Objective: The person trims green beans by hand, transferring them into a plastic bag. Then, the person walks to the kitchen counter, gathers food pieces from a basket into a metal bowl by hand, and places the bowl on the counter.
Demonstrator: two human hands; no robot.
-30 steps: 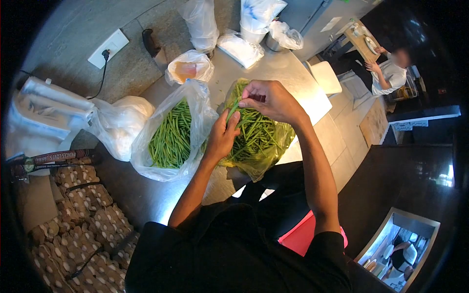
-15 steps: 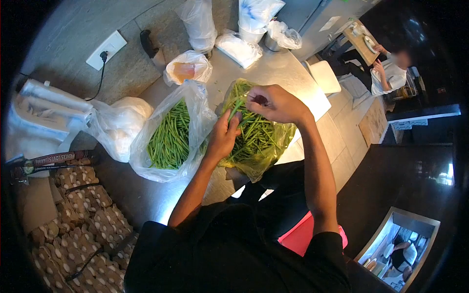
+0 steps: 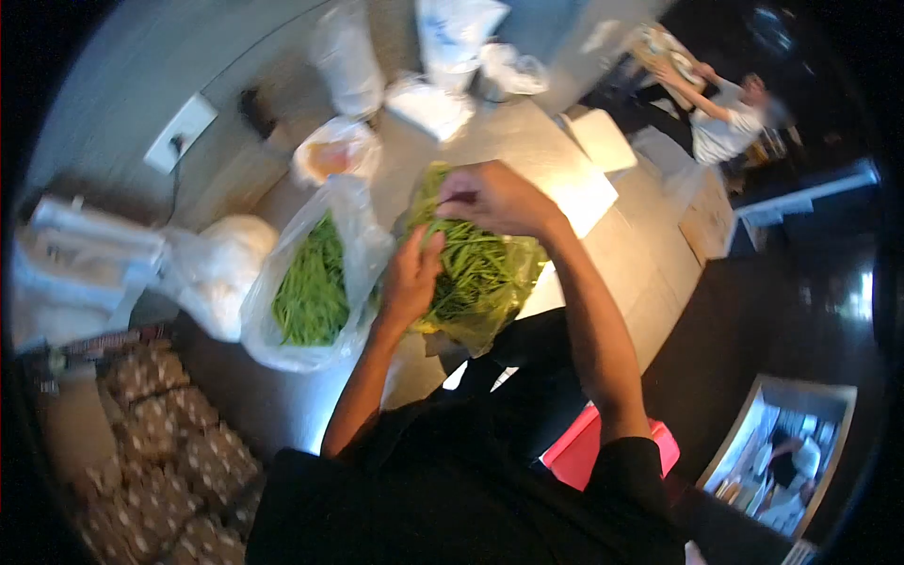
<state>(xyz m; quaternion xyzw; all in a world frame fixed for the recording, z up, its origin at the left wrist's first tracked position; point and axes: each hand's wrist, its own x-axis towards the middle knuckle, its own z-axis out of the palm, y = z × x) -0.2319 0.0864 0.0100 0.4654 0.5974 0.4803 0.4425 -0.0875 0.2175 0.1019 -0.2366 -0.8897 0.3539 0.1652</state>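
Observation:
My left hand (image 3: 411, 278) is closed, with green beans sticking up past its thumb, though motion blurs them. My right hand (image 3: 499, 200) is curled in a pinch just above and to the right. Whatever lies between its fingertips is too small to make out. Under both hands, a yellowish plastic bag (image 3: 471, 330) holds a heap of green beans (image 3: 476, 268). To the left stands a clear plastic bag (image 3: 369, 240), opened wide, with more green beans (image 3: 314, 292) inside, close to my left wrist.
A small bag-lined container (image 3: 336, 155) and white bags (image 3: 428, 104) stand at the back of the metal table (image 3: 518, 141). Egg trays (image 3: 179, 443) are stacked lower left. Behind the table sits a person (image 3: 725, 122). A red stool (image 3: 589, 452) is beside me.
The whole view has shifted and blurred. My hands stay close together over the yellowish bag, and the beans in my left hand show less clearly. The seated person's arms have moved.

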